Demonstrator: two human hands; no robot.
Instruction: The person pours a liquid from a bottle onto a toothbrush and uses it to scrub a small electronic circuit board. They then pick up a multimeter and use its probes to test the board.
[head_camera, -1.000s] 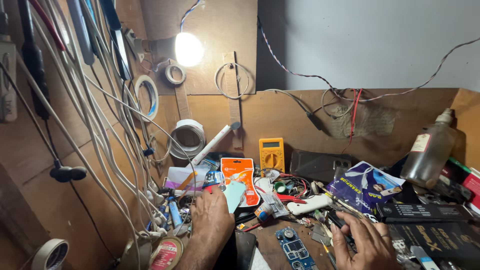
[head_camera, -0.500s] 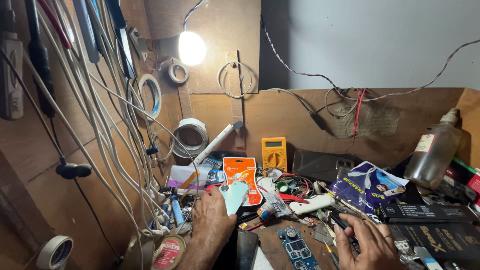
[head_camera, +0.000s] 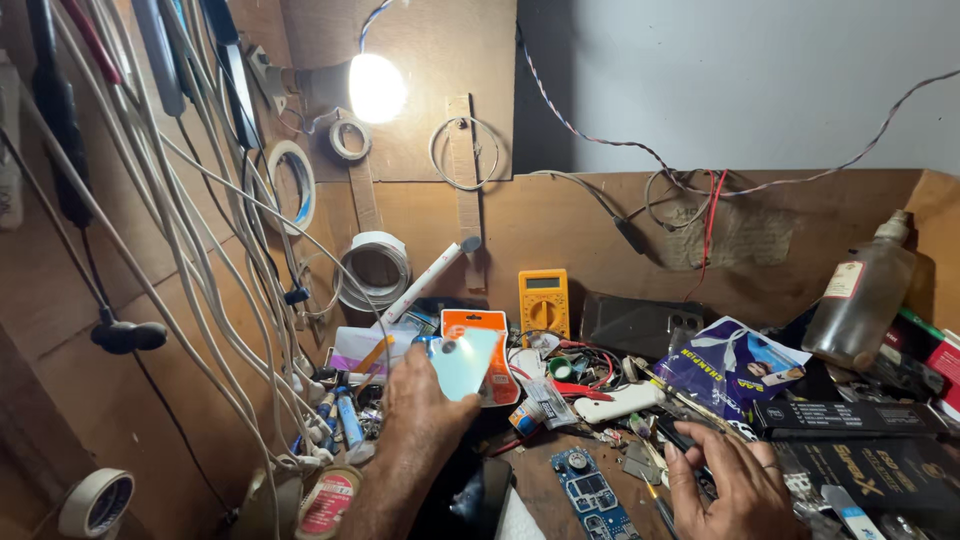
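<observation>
On the cluttered wooden bench (head_camera: 560, 485), left hand (head_camera: 420, 400) has its grip clamped on a pale panel (head_camera: 463, 362); right hand's (head_camera: 735, 485) grip unclear.

I have one view only, from the camera on the head. It looks forward and slightly down over a cluttered workbench (head_camera: 560, 480) toward the wooden back panel (head_camera: 580, 230) and a lit bulb (head_camera: 377, 87). It sits close: both hands enter from the bottom edge, cables hang at my left.

glossy pale-green back cover (head_camera: 464, 364); rough wooden bench wall (head_camera: 560, 225); clear plastic bottle (head_camera: 858, 300).
</observation>
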